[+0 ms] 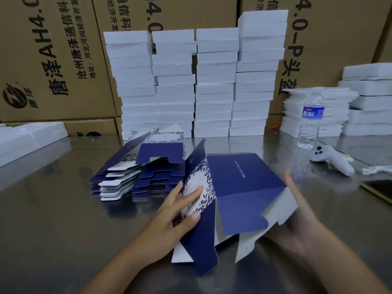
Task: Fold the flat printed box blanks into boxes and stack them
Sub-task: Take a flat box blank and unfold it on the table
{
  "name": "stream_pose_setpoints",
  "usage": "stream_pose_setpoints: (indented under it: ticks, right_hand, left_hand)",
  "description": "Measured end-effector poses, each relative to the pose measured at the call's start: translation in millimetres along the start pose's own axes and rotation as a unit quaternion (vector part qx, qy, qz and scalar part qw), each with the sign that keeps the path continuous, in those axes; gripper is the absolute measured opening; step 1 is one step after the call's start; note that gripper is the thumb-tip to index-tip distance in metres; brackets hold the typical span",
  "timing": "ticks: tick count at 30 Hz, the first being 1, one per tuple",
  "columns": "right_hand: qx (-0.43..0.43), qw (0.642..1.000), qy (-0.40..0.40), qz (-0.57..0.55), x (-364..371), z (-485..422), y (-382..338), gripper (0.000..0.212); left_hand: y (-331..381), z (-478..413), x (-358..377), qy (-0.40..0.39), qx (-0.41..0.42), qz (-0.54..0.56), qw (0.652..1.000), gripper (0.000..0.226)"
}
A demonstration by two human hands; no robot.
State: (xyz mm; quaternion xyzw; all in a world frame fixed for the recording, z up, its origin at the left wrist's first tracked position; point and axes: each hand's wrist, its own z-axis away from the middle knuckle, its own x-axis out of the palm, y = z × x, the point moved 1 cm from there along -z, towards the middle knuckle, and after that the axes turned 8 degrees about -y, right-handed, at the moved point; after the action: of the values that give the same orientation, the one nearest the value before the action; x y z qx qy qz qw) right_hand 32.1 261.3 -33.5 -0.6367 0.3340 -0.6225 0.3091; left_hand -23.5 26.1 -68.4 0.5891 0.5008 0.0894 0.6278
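A navy box blank [237,183] with a white floral panel stands half opened on the steel table, its end flaps loose. My left hand [180,211] grips its left side, thumb and fingers on the floral panel. My right hand [294,221] supports the right side from below and behind, fingers mostly straight. A pile of flat navy blanks [137,172] lies just left of the box. Behind them rise several tall stacks of white boxes [212,81].
A water bottle [310,122] stands at the right, with a grey controller-like device [333,160] beside it and a phone [379,189] at the right edge. White foam pieces [318,111] are stacked at the right and a foam tray [27,136] lies at the left. Brown cartons line the back.
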Motion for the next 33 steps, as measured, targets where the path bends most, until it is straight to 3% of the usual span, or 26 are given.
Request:
stream_pose_setpoints:
  ticks: [3,8,11,16,19,21,24,26,28,30,33]
  right_hand:
    - [0.047,0.997,-0.058,0.036,-1,5,-9,0.05]
    - [0.108,0.983,0.039,0.142,-14,10,-22,0.043]
    - [0.126,0.967,0.114,0.188,-23,14,-35,0.03]
    - [0.038,0.978,0.16,0.13,-39,12,-42,0.02]
    - [-0.027,0.976,0.173,0.133,-35,8,-37,0.018]
    - [-0.04,0.974,0.165,0.152,-31,3,-30,0.019]
    - [-0.046,0.968,0.144,0.2,-26,-3,-18,0.021]
    - [-0.039,0.964,0.128,0.231,-26,-7,-11,0.022]
    - [-0.027,0.961,0.113,0.249,-27,-8,-7,0.024]
    - [-0.014,0.96,0.097,0.261,-26,-8,-3,0.026]
    - [-0.007,0.961,0.095,0.259,-20,-2,-1,0.032]
  left_hand:
    - [-2,-2,-1,-0.011,-0.004,-0.016,1.0,0.05]
    - [-2,-1,0,-0.023,-0.012,-0.053,0.998,0.05]
    - [-5,-1,0,0.011,-0.012,-0.041,0.999,0.05]
    - [1,-7,-4,0.139,-0.021,0.043,0.989,0.026]
    - [2,2,-8,0.154,-0.042,0.159,0.974,0.036]
    - [10,-2,-10,0.135,-0.056,0.238,0.96,0.04]
    - [2,-17,-18,0.168,-0.041,0.318,0.932,0.049]
    - [-2,-15,-20,0.161,-0.063,0.311,0.935,0.05]
    - [10,-2,-18,0.118,-0.097,0.235,0.96,0.047]
    - [14,2,-15,0.127,-0.102,0.181,0.97,0.039]
    - [9,1,-20,0.169,-0.087,0.202,0.961,0.034]
